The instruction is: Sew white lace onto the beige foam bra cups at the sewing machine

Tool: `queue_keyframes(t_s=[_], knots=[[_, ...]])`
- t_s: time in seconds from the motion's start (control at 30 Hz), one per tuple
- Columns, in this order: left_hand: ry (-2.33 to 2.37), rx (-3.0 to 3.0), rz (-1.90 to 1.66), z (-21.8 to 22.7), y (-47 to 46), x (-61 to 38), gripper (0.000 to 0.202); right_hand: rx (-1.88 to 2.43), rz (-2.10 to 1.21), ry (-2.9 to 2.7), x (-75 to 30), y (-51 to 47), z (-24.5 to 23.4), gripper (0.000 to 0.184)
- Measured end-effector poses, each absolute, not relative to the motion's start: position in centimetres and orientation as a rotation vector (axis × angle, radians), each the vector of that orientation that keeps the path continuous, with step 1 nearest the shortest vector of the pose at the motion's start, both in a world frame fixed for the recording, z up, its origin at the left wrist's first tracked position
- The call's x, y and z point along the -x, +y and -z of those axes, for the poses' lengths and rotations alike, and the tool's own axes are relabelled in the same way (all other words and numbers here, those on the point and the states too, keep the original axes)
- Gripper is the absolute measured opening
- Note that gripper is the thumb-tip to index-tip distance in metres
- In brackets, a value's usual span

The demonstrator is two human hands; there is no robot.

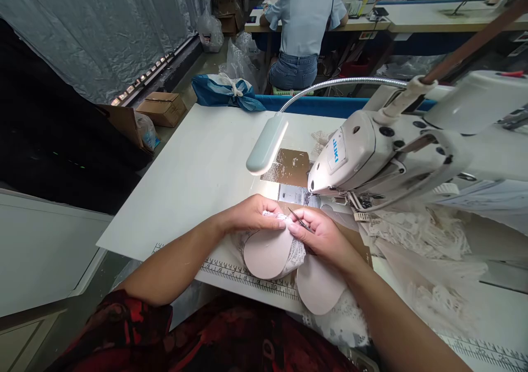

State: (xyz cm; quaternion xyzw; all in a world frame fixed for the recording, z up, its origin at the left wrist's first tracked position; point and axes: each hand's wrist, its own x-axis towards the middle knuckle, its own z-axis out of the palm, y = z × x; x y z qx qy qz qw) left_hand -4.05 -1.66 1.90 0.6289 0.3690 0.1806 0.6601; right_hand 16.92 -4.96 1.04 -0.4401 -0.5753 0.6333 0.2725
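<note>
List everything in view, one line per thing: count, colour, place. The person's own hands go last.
padded cups: two, pale pink, at the table's near edge, under the hands
lace trim: one strip, white, across the upper cup's edge
snips: one, dark metal, in the right hand
sewing machine: one, white, right of the table
lamp: one, white, on a gooseneck over the table
table: one, white
lace pile: one, white, right, below the machine
cardboard boxes: several, brown, floor at left
blue bag: one, behind the table
co-worker: one, light blue top, seated, back turned
left hand: pinches the lace trim
right hand: holds the snips
</note>
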Motion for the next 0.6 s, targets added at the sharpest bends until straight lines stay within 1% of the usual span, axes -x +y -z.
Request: queue_keyframes(t_s=[0.1,0.2,0.33,0.43,0.6], knots=[[0.789,-1.325,-0.396,-2.03,-1.69,4.06,0.025,1.168,-1.615,-1.578,-17.31,-4.69,-0.89,0.033],[0.772,-1.277,-0.398,-2.13,-1.69,4.12,0.025,1.166,-1.486,-1.704,-17.63,-4.49,-1.06,0.034],[0.794,-1.273,-0.386,-2.14,-1.66,4.21,0.025,1.171,-1.545,-1.745,-17.86,-4.52,-1.26,0.033],[0.771,-1.271,-0.374,-2.23,-1.68,4.2,0.025,1.135,-1.56,-1.757,-17.85,-4.63,-1.36,0.029],[0.749,-1.231,-0.364,-2.44,-1.73,4.02,0.026,1.131,-1.448,-1.832,-17.53,-4.85,-1.78,0.021]])
